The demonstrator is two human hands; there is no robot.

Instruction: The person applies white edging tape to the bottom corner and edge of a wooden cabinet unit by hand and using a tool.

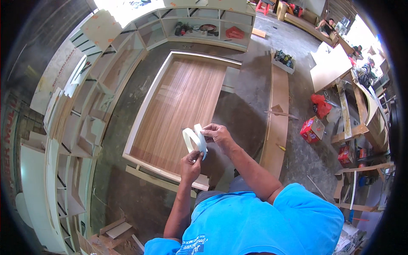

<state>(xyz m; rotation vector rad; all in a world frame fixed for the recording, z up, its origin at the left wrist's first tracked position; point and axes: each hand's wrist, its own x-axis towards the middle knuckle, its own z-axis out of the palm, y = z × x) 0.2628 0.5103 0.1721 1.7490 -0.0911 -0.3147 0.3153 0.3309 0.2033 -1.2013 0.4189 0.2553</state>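
Between my two hands is a loosely coiled roll of white edge banding (pixel 187 139), its loops standing a little apart. My left hand (pixel 191 166) pinches the lower part of the coil, thumb up against it. From the right, my right hand (pixel 216 134) grips the upper right side of the strip between thumb and fingers. Both hands are above the near end of a large wood-grain panel (pixel 182 97) framed by pale raised edges, lying low in front of me.
White open shelving (pixel 127 55) curves along the left and far side. To the right lies a long board (pixel 277 93) with a box of bottles (pixel 283 61) at its far end. Beyond are a red carton (pixel 312 129), a red bag (pixel 321 105), a wooden workbench and people in the back.
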